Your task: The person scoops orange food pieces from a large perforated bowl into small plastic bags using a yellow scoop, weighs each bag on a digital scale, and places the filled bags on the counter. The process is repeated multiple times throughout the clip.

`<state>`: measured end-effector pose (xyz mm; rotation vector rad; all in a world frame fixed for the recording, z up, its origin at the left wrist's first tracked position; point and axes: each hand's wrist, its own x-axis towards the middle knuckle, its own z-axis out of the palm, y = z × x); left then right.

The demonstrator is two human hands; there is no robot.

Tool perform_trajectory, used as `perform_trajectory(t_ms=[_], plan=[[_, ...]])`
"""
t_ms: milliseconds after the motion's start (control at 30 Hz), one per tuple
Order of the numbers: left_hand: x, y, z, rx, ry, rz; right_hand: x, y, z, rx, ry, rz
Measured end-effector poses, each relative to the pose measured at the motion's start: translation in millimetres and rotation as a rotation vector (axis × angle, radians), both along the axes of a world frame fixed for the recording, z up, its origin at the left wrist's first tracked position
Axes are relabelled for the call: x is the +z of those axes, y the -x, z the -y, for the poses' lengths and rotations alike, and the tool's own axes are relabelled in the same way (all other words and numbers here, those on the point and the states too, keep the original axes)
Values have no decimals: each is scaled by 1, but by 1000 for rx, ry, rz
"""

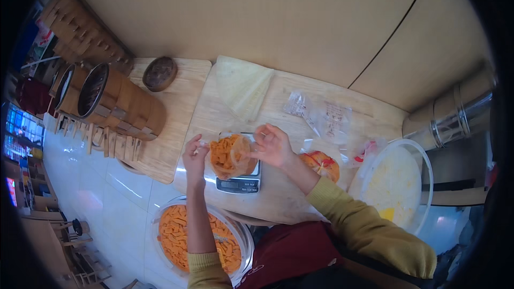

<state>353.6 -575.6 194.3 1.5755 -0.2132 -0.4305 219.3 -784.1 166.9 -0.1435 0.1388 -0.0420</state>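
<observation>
A clear plastic bag (243, 150) filled with orange cut pieces (225, 153), perhaps pumpkin, rests on a digital kitchen scale (251, 184). The bag's mouth is spread, and the pieces show inside. On its left side, my left hand (195, 158) pinches the rim of the film. My right hand (275, 146) is at the opposite side, its fingertips at the bag's edge. Part of the scale's platform is hidden under the bag. Below my left forearm, a large round tub (154, 224) holds many more orange pieces, with something yellow partly hidden among them.
A tied bag of orange pieces (321, 162) lies beside my right wrist. Farther back are clear plastic packaging (335, 122) and folded pale cloths or sheets (245, 88). Bamboo steamers (132, 104) are stacked at left. At right stands a large translucent tub (395, 180).
</observation>
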Motion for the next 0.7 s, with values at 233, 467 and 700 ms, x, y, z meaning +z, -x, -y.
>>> perform_trajectory(t_ms=[233,467,700], plan=[[34,2,-13,19,-53,-71,49,-16,8,111,215,112],[10,72,24,-267,-634,781,30,83,45,-176,232,-166],[-22,71,63,-60,-483,602,23,152,115,-488,300,-394]])
